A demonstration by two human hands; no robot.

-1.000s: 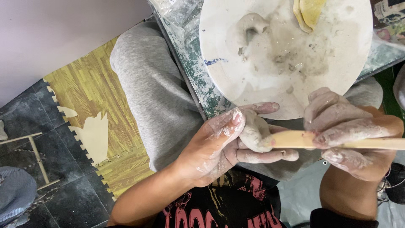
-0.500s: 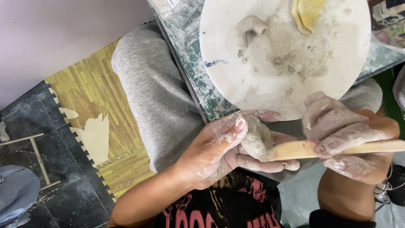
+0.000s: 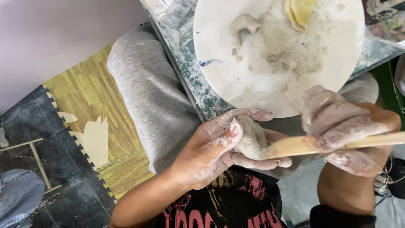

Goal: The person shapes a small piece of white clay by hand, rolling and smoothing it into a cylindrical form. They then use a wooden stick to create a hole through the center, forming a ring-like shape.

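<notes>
My left hand (image 3: 219,145), smeared with wet clay, cups a small grey clay lump (image 3: 252,137) between thumb and fingers over my lap. My right hand (image 3: 344,131), also clay-coated, grips a flat wooden modelling tool (image 3: 295,146) whose tip presses against the lump's lower right side. Just above both hands lies a round white board (image 3: 337,71) dusted with clay, carrying a curved clay piece (image 3: 240,25) and a yellow sponge (image 3: 301,10) at its top edge.
The board rests on a green-marbled table (image 3: 192,71) covered with clear plastic. My grey-trousered leg (image 3: 147,97) lies left of it. Wood-pattern foam mats (image 3: 90,97) and dark tiles cover the floor; a wooden frame (image 3: 29,156) and blue cloth (image 3: 17,198) sit at the lower left.
The left hand has turned the lump slightly, and the wooden tool has slid down and left along its side. The view has shifted a little.
</notes>
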